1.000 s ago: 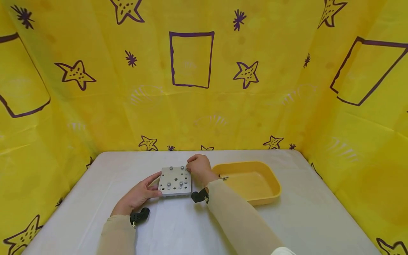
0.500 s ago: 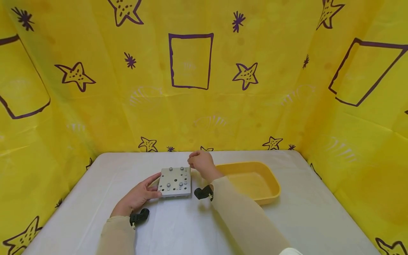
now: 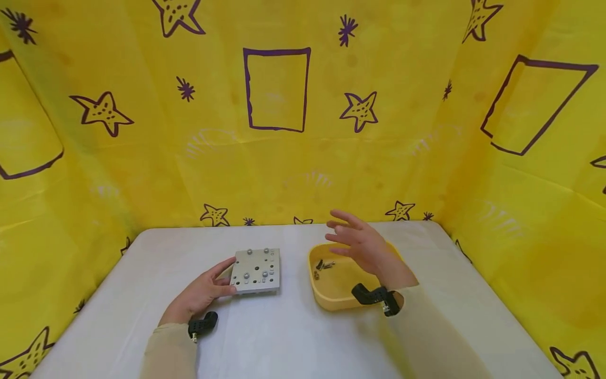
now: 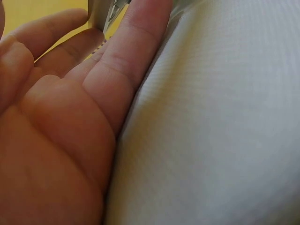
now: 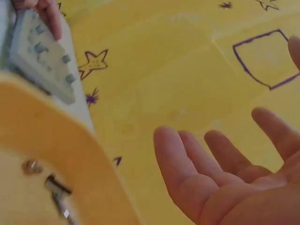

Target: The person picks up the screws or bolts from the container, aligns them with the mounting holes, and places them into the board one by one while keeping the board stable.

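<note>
A square light-grey metal plate [image 3: 256,273] with holes, small engraved marks and several socket-head bolts [image 3: 246,276] standing in it lies on the table, left of centre. My left hand [image 3: 199,292] grips its left edge, thumb near the front corner and a finger along the side. In the left wrist view, only a corner of the plate [image 4: 98,14] shows beyond the fingers. My right hand [image 3: 364,245] is held with fingers spread above the yellow tray [image 3: 331,303], holding nothing. Loose screws [image 3: 325,266] lie at the tray's left end; the right wrist view shows these screws [image 5: 58,187] closer.
A white cloth covers the table [image 3: 284,342]. Yellow sheeting [image 3: 279,173] with starfish drawings closes off the back and both sides. The tray stands right of the plate with a strip of table between them.
My right hand has left the plate's back right corner, moved right over the tray and spread its fingers. The left hand still holds the plate; the view has shifted slightly.
</note>
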